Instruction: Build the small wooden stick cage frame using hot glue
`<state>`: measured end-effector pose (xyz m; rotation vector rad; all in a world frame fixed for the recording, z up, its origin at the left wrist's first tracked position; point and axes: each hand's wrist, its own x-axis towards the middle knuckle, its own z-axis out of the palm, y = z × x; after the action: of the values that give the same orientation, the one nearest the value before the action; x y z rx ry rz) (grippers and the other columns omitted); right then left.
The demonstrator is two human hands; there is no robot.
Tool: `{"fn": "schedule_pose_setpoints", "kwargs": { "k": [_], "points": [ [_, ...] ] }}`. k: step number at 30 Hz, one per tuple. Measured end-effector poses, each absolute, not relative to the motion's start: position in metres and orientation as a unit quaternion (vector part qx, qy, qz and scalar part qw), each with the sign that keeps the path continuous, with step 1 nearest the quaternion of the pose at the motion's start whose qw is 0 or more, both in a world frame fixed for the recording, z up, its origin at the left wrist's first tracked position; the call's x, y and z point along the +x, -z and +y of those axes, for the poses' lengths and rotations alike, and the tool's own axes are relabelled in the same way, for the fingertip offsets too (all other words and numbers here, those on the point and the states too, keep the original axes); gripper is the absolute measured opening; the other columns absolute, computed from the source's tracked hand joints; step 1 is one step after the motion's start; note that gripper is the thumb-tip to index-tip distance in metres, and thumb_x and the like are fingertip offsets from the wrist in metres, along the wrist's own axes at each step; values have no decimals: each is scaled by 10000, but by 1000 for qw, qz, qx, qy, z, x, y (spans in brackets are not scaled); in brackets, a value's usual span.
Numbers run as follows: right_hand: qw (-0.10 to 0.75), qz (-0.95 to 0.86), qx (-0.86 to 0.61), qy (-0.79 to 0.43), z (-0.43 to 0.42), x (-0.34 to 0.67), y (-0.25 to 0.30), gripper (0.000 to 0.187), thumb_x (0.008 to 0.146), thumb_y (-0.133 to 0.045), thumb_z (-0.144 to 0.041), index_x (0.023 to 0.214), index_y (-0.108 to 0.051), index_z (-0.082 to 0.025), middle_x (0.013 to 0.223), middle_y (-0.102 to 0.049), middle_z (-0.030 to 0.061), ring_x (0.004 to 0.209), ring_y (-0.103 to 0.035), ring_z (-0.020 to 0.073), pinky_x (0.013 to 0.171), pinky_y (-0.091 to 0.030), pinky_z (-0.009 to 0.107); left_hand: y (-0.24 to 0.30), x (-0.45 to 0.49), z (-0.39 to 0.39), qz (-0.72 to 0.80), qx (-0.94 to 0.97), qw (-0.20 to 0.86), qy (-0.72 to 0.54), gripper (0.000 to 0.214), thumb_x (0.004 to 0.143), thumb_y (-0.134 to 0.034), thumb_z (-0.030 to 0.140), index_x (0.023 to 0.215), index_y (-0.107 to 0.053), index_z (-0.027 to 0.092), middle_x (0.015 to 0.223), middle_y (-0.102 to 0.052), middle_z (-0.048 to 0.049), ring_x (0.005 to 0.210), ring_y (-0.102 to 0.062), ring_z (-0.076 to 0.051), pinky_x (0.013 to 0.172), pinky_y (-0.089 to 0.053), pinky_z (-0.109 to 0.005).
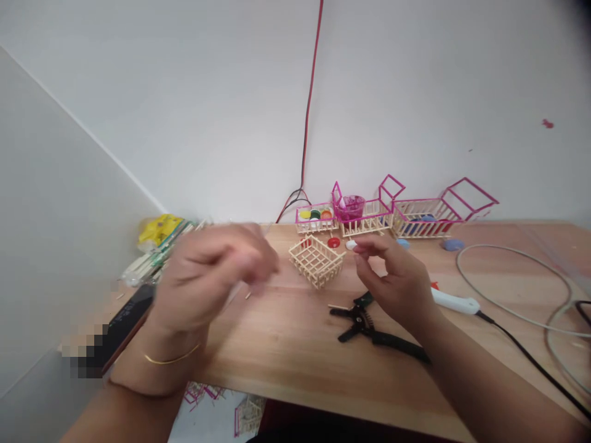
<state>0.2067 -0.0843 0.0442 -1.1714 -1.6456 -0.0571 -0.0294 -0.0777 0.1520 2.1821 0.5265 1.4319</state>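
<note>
**Unpainted stick basket between two raised hands; contents of both grips uncertain**

Position: lattice basket (317, 261) of bare wooden sticks sits on the tabletop (286, 351), between the hands; neither is seen touching it.

Grip: left hand (217, 264) curled and blurred; can't make out whether it grasps anything. Right hand (399, 277) has thumb and forefinger nearly meeting, near the basket's right corner; a thin piece between them can be neither confirmed nor ruled out.

Technique (judgement): slender sticks want light fingertip pressure. Brace the lower frame with one hand while the other works, so the lattice doesn't skew. Mind the wire strippers (360, 320), whose handle runs toward the right forearm, and the loose stick (339, 306) just beside their jaws. Give the white corded tool (455, 301) clearance too; its tip is hidden.

Writing: dark flat case (132, 311) at left bears pale lettering, too small to read. Yellow packet (159, 229): nothing legible. No brand identified.
</note>
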Motion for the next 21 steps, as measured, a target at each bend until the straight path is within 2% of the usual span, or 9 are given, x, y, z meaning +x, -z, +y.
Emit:
{"fn": "schedule_pose_setpoints", "kwargs": {
  "k": [2,4,6,10,12,14,16,21],
  "points": [
    [542,-694,-474,8,-87,207,-45,166,815,-575,-157,968,-584,-220,886,-658,38,781,-619,172,732,-495,326,-153,-25,-81,167,851,389,-310,195,858,-564,212,692,-667,211,647,-662,-35,628,-624,-137,598,-534,-270],
    [558,-692,-457,-13,-89,207,-47,131,820,-579,-165,934,-594,-228,858,-656,26,773,-618,170,726,-493,326,-151,-19,-84,135,850,477,-176,130,836,-595,199,796,-718,213,738,-699,-64,693,-646,-146,646,-539,-255],
    [573,-685,-449,-27,-91,208,-48,106,827,-579,-180,913,-603,-236,841,-654,19,771,-620,173,727,-496,332,-144,-15,-87,100,840,524,-97,134,833,-602,240,818,-734,219,807,-707,-80,725,-653,-149,678,-541,-244],
    [598,-667,-442,-49,-90,212,-48,99,830,-587,-203,917,-610,-243,861,-650,27,787,-620,180,729,-506,345,-107,0,-97,-17,803,595,18,202,804,-634,377,744,-701,196,856,-673,-80,787,-641,-151,729,-524,-223],
    [611,-660,-433,-67,-90,214,-49,111,829,-591,-199,930,-610,-243,870,-652,31,796,-621,179,721,-515,340,-81,12,-101,-7,768,640,22,313,765,-652,484,705,-655,177,772,-650,-56,723,-617,-139,676,-503,-222],
    [609,-662,-430,-79,-91,216,-51,122,823,-602,-187,931,-615,-242,851,-659,26,770,-622,166,698,-522,320,-58,25,-102,99,709,698,12,413,773,-601,564,675,-628,164,638,-608,-23,622,-588,-112,631,-483,-219],
    [601,-665,-435,-89,-93,218,-55,116,814,-615,-185,916,-625,-240,810,-661,16,704,-616,146,650,-523,294,-42,35,-100,199,610,764,-58,465,757,-598,596,644,-595,145,566,-581,-4,532,-570,-93,568,-468,-209],
    [611,-647,-442,-117,-98,228,-66,44,820,-608,-231,858,-630,-233,758,-644,14,612,-577,129,534,-480,267,-36,42,-93,212,449,859,-126,474,830,-530,555,807,-655,98,696,-646,-70,670,-675,-178,610,-512,-275]
  ]
}}
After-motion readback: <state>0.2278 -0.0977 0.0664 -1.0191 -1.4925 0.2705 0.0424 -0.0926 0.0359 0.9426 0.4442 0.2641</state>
